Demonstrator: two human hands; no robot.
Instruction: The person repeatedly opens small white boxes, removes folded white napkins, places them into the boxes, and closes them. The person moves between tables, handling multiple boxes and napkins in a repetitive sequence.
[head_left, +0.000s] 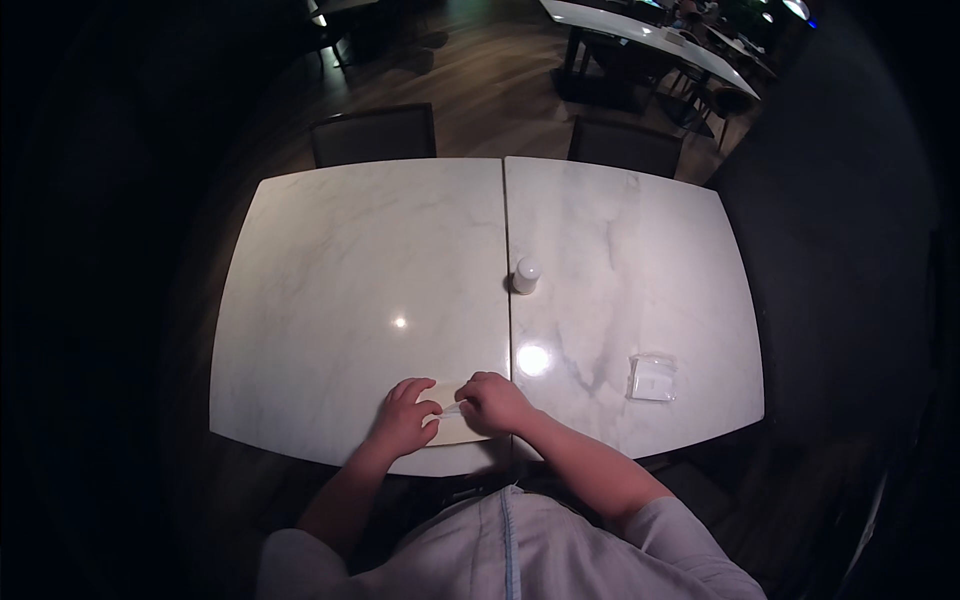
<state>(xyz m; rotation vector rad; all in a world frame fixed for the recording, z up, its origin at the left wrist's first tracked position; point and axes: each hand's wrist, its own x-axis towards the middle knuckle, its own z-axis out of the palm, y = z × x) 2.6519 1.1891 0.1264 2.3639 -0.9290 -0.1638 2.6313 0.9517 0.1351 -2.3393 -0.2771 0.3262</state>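
A pale yellow flat sheet or mat (448, 433) lies near the front edge of the white marbled table (360, 247), partly under both hands. My left hand (405, 418) rests at its left side with the fingers spread and curved. The fingertips of my right hand (495, 403) are closed on a small whitish, translucent strip (451, 412), whose other end reaches towards my left index finger and thumb. Whether the left fingers touch the strip is hard to tell. What the strip is made of cannot be told.
A white rounded cylindrical container (527, 275) stands beside the seam between the two table halves. A clear plastic packet with white contents (653, 378) lies at the right. Two chairs (375, 137) face the far edge. Another table (637, 28) stands beyond.
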